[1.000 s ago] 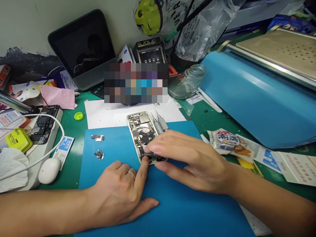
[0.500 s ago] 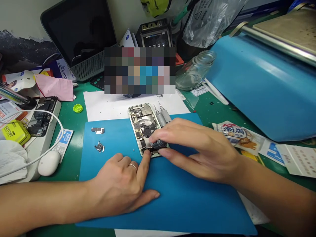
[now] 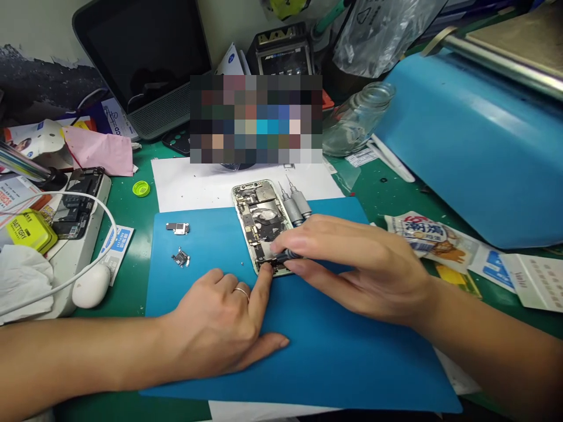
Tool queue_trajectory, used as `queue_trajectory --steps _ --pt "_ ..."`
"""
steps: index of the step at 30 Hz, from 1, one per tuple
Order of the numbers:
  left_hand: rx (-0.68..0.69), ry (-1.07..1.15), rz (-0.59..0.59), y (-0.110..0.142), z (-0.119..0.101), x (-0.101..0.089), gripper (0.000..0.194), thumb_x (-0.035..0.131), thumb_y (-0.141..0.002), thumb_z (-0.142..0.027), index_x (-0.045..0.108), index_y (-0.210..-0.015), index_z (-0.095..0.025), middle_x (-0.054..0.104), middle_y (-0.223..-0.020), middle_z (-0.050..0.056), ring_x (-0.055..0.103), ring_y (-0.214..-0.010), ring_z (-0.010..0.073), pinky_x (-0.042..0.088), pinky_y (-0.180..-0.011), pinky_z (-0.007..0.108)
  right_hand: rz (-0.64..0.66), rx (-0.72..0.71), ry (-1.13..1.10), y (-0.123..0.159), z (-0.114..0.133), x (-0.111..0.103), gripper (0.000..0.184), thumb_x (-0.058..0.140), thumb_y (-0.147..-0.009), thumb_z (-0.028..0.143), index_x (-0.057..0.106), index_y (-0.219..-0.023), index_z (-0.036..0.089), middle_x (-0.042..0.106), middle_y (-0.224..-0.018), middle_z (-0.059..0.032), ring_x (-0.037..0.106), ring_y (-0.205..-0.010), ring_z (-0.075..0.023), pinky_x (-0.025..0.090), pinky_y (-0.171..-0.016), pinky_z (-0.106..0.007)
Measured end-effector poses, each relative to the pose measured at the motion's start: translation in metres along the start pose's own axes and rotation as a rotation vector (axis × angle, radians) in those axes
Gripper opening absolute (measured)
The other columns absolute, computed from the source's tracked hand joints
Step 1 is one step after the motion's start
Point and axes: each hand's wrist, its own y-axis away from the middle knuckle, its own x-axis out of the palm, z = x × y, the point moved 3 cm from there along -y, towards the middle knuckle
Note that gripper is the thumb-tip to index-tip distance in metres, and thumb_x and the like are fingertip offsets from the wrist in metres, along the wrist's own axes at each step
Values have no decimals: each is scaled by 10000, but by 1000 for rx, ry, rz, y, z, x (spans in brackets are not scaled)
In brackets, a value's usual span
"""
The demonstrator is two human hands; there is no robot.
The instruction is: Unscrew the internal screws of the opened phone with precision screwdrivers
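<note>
An opened smartphone point(image 3: 259, 220), its inner parts bare, lies face up on the blue mat point(image 3: 352, 363). My left hand point(image 3: 224, 325) rests on the mat with its index fingertip pressing the phone's lower edge; its thumb is out and its other fingers are curled. Between the thumb and fingers of my right hand point(image 3: 365, 272) is a small dark cylindrical tool point(image 3: 288, 255), held over the phone's lower end. Its working tip is too small to make out. Two grey precision screwdrivers point(image 3: 294, 202) lie beside the phone, partly behind my right hand.
Two small phone parts, a metal-shielded piece point(image 3: 178, 228) and a dark bracket-like piece point(image 3: 180, 258), lie on the mat's left. A white cable point(image 3: 105, 220), another opened phone point(image 3: 79, 202) and a green cap point(image 3: 141, 188) are further left. A glass jar point(image 3: 360, 120) leans behind.
The camera view has shifted slightly. The dark tool in my right hand has tilted lower, closer to the phone. My left index finger stays on the phone's lower edge.
</note>
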Motion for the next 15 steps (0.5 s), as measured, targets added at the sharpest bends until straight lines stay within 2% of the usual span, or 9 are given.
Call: queue_trajectory --steps 3,7,9,11,15 --pt "-2 3 7 1 0 0 687 242 -1100 -498 474 -1375 87 663 -714 81 622 -590 255 458 -549 391 -77 19 16 4 -3 1 534 629 -910 27 547 -1397 228 779 -1049 -78 758 -915 -180 649 -808 -303" --pt "-14 9 5 1 -1 0 670 244 -1103 -480 445 -1393 89 673 -747 81 630 -609 256 465 -565 403 -235 114 41 10 -5 -4 644 687 -887 67 524 -1459 316 789 -1029 -41 778 -870 -217 674 -751 -344" --pt "-15 21 12 1 -1 0 671 222 -1107 -475 446 -1391 89 680 -756 87 632 -614 254 465 -567 401 -226 155 57 10 -4 -8 683 679 -899 83 486 -1492 361 794 -1025 -32 783 -853 -231 685 -751 -372" --pt "-15 27 20 0 -1 0 676 199 -1109 -471 447 -1392 90 681 -748 91 627 -605 249 458 -560 394 -160 167 79 8 -1 -10 728 669 -909 90 426 -1531 380 798 -1042 -42 786 -854 -241 691 -760 -386" --pt "-19 13 29 -2 0 -2 683 171 -1109 -476 489 -1350 79 659 -692 81 602 -569 244 425 -530 381 -85 135 65 5 4 -10 757 643 -924 75 352 -1578 323 795 -1057 -70 784 -873 -226 691 -754 -358"
